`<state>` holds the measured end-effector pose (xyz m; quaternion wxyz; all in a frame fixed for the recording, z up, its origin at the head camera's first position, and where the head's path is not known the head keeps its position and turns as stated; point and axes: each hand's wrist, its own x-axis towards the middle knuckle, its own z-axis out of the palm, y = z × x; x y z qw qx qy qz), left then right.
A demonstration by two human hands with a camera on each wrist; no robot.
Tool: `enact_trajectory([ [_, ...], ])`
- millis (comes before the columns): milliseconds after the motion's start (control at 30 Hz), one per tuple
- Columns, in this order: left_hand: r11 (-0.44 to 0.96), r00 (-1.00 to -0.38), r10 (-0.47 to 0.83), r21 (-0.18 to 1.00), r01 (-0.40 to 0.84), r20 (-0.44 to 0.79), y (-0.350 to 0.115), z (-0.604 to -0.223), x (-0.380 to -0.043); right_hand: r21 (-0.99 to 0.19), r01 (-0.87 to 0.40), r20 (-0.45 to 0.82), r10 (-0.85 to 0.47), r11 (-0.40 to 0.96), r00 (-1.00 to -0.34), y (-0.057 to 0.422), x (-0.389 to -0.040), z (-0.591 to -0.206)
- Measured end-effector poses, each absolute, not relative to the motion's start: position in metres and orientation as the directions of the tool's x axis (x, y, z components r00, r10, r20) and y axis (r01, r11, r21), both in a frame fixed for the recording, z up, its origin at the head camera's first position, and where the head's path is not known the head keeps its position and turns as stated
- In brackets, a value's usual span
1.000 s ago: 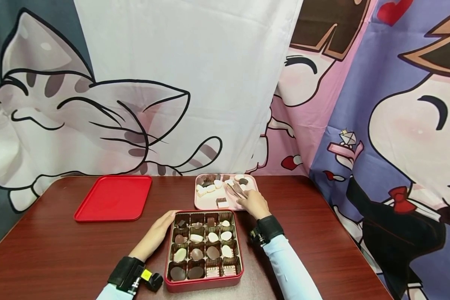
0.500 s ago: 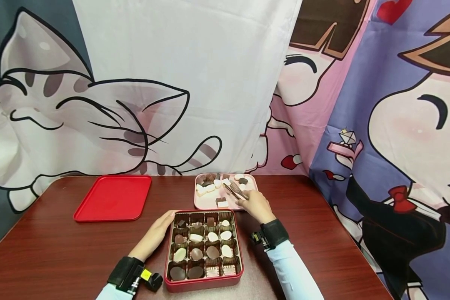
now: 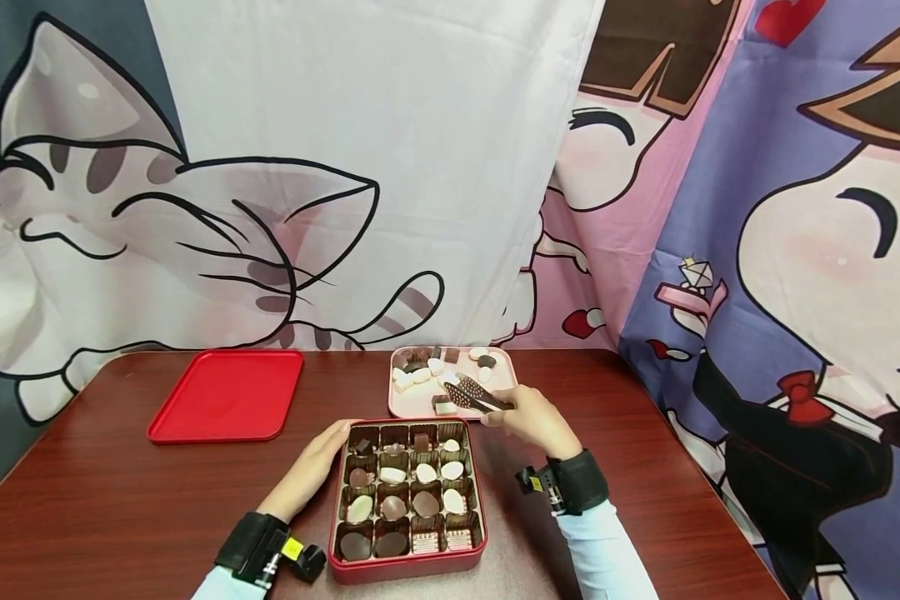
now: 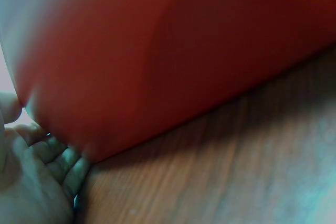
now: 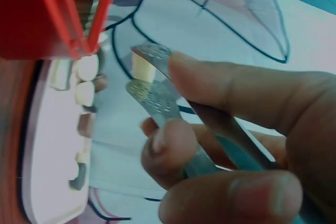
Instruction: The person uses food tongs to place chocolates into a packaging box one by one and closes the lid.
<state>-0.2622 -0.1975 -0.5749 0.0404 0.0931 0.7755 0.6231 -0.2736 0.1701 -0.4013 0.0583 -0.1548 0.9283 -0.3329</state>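
Observation:
My right hand (image 3: 536,417) grips a pair of perforated metal tongs (image 3: 472,396) over the near right part of the pink tray (image 3: 423,408). In the right wrist view, the tongs' flat tips pinch a pale cream-coloured piece (image 5: 143,69), apparently a chocolate. My left hand (image 3: 311,467) lies against the back left corner of the red box (image 3: 412,572), fingertips at its rim. The left wrist view shows those fingers touching the box's outer wall. A gold insert divides the box into small compartments; most hold dark, milk or white chocolates (image 3: 425,505).
More dark and white chocolates (image 3: 421,377) lie on the tray, mostly along its back. A flat red lid or tray (image 3: 228,396) rests on the brown table (image 3: 105,500) at the left. Behind hangs a printed cloth (image 3: 390,167).
My right hand with the tongs has drawn back to the right and slightly nearer, off the tray's middle. My left hand and the red box stay put.

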Motion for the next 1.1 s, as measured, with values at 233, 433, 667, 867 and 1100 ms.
enact_trajectory([
  [233,0.199,-0.979,0.195,0.975,0.098,0.059,-0.197,-0.573,-0.261,-0.601,-0.332,-0.038,-0.441,0.727,-0.897,0.179,-0.258,-0.388],
  [433,0.187,-0.978,0.199,0.977,0.101,0.063,-0.198,-0.575,-0.262,-0.618,-0.385,-0.057,-0.527,0.686,-0.848,0.185,-0.247,-0.378],
  [667,0.183,-0.967,0.224,0.969,0.164,0.122,-0.201,-0.580,-0.265,-0.651,-0.405,-0.106,-0.606,0.641,-0.788,0.195,-0.233,-0.365],
  [867,0.134,-0.971,0.220,0.984,0.121,0.090,-0.201,-0.583,-0.266,-0.637,-0.366,-0.187,-0.596,0.679,-0.781,0.199,-0.221,-0.356],
  [1100,0.143,-0.972,0.215,0.981,0.128,0.095,-0.201,-0.582,-0.264,-0.608,-0.323,-0.286,-0.579,0.725,-0.763,0.195,-0.213,-0.355],
])
